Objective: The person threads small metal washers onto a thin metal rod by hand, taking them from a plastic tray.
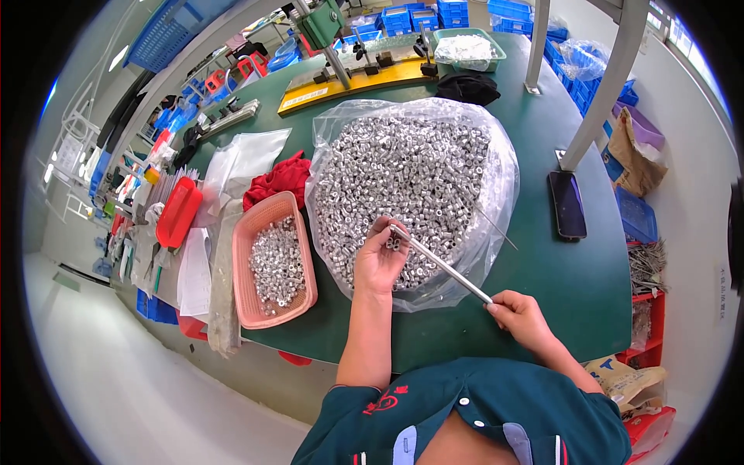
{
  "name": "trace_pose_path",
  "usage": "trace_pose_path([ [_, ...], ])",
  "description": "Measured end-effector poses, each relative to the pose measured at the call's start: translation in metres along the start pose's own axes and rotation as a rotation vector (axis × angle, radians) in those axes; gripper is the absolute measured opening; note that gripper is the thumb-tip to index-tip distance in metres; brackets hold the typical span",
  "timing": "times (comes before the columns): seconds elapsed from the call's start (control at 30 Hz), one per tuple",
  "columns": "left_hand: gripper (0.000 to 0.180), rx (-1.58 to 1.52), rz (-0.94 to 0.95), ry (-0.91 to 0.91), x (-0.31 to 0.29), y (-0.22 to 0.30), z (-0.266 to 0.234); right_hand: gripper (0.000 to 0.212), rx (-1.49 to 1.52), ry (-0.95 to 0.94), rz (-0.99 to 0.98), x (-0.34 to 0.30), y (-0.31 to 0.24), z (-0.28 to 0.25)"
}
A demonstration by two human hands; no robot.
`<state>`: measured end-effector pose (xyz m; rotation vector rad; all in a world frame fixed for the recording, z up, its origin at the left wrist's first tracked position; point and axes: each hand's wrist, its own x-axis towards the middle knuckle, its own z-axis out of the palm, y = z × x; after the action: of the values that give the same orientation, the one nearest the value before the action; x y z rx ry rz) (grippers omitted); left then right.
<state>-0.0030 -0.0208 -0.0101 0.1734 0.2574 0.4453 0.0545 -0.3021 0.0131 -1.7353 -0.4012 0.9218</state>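
L hand (380,260) pinches small metal sleeves (394,242) over the bag of sleeves (411,170) mid-worktop. R hand (518,314), grip closed on thin rod (442,263), near front edge.

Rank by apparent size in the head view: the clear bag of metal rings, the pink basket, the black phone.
1. Clear plastic bag of small silver metal rings
2. Pink rectangular plastic basket
3. Flat black phone

The gaps are plain despite fisheye bending.

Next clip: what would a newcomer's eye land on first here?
The big heap of small silver metal rings on clear plastic, mid-table. In front of it, the left hand pinches rings at the tip of a thin metal rod, whose other end the right hand holds. A pink basket of rings sits left.
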Motion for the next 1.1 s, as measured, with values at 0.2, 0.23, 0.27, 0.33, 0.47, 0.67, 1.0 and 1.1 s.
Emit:
trace_pose_path([
  [0.2, 0.018, 0.101, -0.034, -0.033, 0.000, 0.005, -0.006, 0.015, -0.166, 0.123, -0.092, -0.003, -0.006, -0.002],
  [0.23, 0.018, 0.103, -0.034, -0.064, 0.001, 0.004, -0.005, 0.015, -0.174, 0.130, -0.099, -0.002, -0.005, -0.003],
  [0.27, 0.018, 0.103, -0.037, -0.066, 0.001, 0.003, -0.003, 0.015, -0.173, 0.134, -0.099, -0.002, -0.004, -0.003],
  [0.33, 0.017, 0.181, 0.002, -0.088, -0.001, 0.001, 0.002, 0.015, -0.158, 0.123, -0.090, -0.002, -0.001, -0.003],
  [0.47, 0.018, 0.242, 0.029, -0.083, -0.001, -0.011, -0.001, 0.016, -0.154, 0.161, -0.142, 0.000, 0.003, 0.005],
  [0.67, 0.033, 0.107, -0.125, -0.080, -0.002, -0.001, 0.005, 0.016, -0.086, 0.145, -0.108, 0.004, -0.001, 0.003],
  [1.0, 0.031, 0.131, 0.049, -0.081, -0.001, 0.007, 0.009, 0.018, -0.168, 0.087, -0.079, -0.007, 0.001, -0.006],
  [1.1, 0.037, 0.165, 0.067, -0.111, -0.001, 0.006, 0.011, 0.020, -0.187, 0.079, -0.094, -0.009, -0.001, -0.006],
])
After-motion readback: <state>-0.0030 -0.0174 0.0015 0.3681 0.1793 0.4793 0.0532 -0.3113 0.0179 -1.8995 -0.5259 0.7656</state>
